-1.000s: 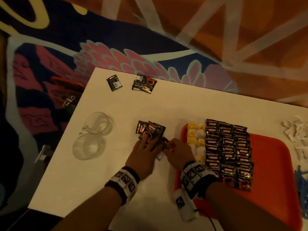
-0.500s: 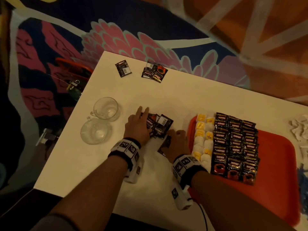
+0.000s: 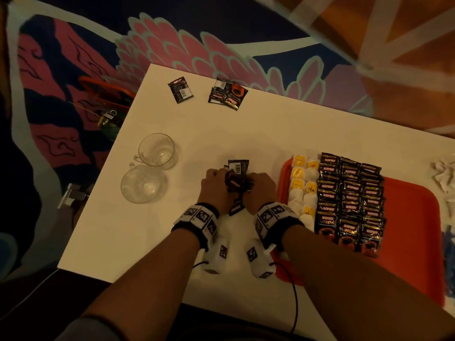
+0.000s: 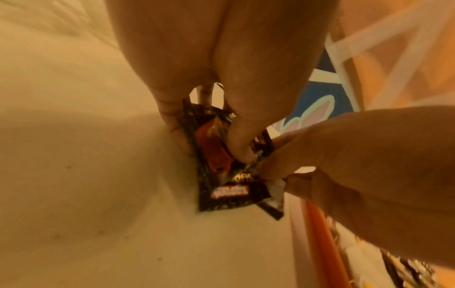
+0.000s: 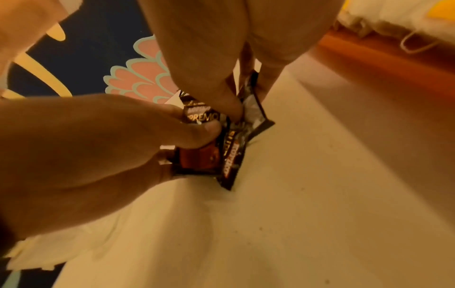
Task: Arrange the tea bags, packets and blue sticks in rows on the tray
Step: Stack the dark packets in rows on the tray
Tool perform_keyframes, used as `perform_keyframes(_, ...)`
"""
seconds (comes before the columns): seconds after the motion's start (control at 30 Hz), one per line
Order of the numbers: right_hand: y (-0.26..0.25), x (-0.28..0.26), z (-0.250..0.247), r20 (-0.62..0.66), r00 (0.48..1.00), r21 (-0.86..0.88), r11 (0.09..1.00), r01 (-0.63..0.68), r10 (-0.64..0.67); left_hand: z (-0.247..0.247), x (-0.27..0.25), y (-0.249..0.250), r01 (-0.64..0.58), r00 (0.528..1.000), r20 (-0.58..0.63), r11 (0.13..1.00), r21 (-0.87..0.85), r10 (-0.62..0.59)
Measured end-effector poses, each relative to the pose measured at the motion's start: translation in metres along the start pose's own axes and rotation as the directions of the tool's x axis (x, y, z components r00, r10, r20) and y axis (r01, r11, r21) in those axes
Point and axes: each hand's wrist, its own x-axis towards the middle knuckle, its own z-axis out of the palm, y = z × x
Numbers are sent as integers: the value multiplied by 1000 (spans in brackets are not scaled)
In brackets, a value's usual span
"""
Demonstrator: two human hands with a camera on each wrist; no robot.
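Both hands meet on a bunch of black coffee packets (image 3: 237, 177) on the white table, left of the orange tray (image 3: 416, 230). My left hand (image 3: 216, 185) grips the bunch from the left, thumb on an orange-printed packet (image 4: 216, 155). My right hand (image 3: 258, 188) pinches the same packets (image 5: 231, 148) from the right. On the tray lie yellow-tagged tea bags (image 3: 304, 185) in two columns and black packets (image 3: 350, 200) in three columns. Blue sticks (image 3: 449, 262) lie at the far right edge. Loose packets stay at the table's far side: one (image 3: 181, 89) alone, a small pile (image 3: 227, 94).
Two clear glass cups (image 3: 150, 168) stand left of the hands. White crumpled paper (image 3: 443, 175) lies beyond the tray at the right. A cable (image 3: 294, 299) runs from the right wrist over the near table edge. Patterned carpet surrounds the table.
The packets were spread flat under both hands; now the hands have come together and gathered them into one bunch. The head view has shifted.
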Motion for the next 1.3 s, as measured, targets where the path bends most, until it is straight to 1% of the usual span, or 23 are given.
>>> perform_keyframes(0.07, -2, -2, 3, 31, 999, 74, 997, -34, 32, 1, 1, 4, 32, 999, -10, 996, -86, -33)
perform_keyframes(0.1, -3, -3, 3, 40, 997, 146, 987, -71, 65, 3, 2, 5, 45, 999, -19, 992, -117, -48)
perform_keyframes(0.2, -1, -5, 4, 57, 987, 382, 910, -162, 152, 7, 2, 9, 91, 995, -20, 983, -161, -96)
perform_keyframes(0.27, 1, -6, 6, 75, 983, 499, 848, -180, 165, 9, 2, 10, 103, 994, -12, 981, -163, -106)
perform_keyframes(0.33, 3, -8, 7, 100, 976, 589, 780, -213, 191, 9, 0, 9, 106, 994, -2, 991, -80, -107)
perform_keyframes(0.4, 7, -11, 7, 119, 974, 618, 753, -225, 193, 11, -4, 8, 100, 995, 7, 995, 21, -100)
perform_keyframes(0.43, 9, -13, 7, 124, 977, 604, 769, -212, 172, 13, -6, 8, 82, 996, 23, 996, 23, -82)
perform_keyframes(0.53, 11, -20, 4, 144, 986, 529, 835, -150, 86, 14, -16, 12, -13, 994, 110, 992, -129, 28)
perform_keyframes(0.6, 12, -23, -1, 138, 989, 508, 854, -112, 48, 9, -23, 14, -48, 993, 97, 976, -211, 70)
perform_keyframes(0.67, 16, -25, -11, 115, 993, 514, 855, -66, 8, 2, -31, 13, -56, 994, 73, 954, -293, 81)
perform_keyframes(0.7, 17, -26, -17, 103, 995, 529, 847, -47, -10, 0, -35, 12, -33, 995, 70, 921, -389, 65)
perform_keyframes(0.73, 18, -28, -24, 84, 996, 543, 839, -24, -25, -3, -41, 12, 18, 996, 85, 836, -548, 34)
perform_keyframes(0.77, 17, -31, -30, 68, 997, 559, 829, -13, -30, -7, -47, 13, 101, 991, 131, 678, -728, -7)
perform_keyframes(0.8, 16, -33, -35, 64, 997, 586, 810, -8, -36, -10, -54, 15, 196, 978, 208, 480, -855, -29)
perform_keyframes(0.83, 13, -36, -39, 80, 996, 619, 785, -15, -44, -13, -59, 16, 305, 948, 317, 287, -908, -5)
perform_keyframes(0.87, 10, -39, -43, 104, 993, 661, 750, -32, -49, -15, -64, 17, 398, 909, 411, 145, -906, 68)
perform_keyframes(0.9, 5, -44, -46, 126, 989, 690, 723, -35, -72, -17, -68, 19, 455, 876, 459, 62, -888, 147)
perform_keyframes(0.93, 2, -48, -50, 139, 984, 704, 710, -22, -108, -21, -73, 23, 474, 859, 469, 26, -880, 207)
perform_keyframes(0.97, -1, -52, -54, 139, 978, 676, 737, 19, -153, -24, -76, 28, 474, 854, 466, 26, -880, 231)
perform_keyframes(1.03, -3, -58, -67, 132, 962, 598, 793, 115, -239, -30, -82, 39, 463, 851, 466, 72, -883, 242)
perform_keyframes(1.17, 1, -69, -92, 117, 949, 430, 876, 217, -292, -39, -95, 57, 453, 838, 484, 173, -874, 250)
perform_keyframes(1.23, 6, -74, -104, 72, 945, 410, 873, 263, -319, -40, -98, 64, 451, 836, 492, 206, -868, 244)
perform_keyframes(1.3, 11, -83, -113, -26, 956, 428, 861, 276, -293, -42, -103, 72, 448, 833, 498, 234, -863, 243)
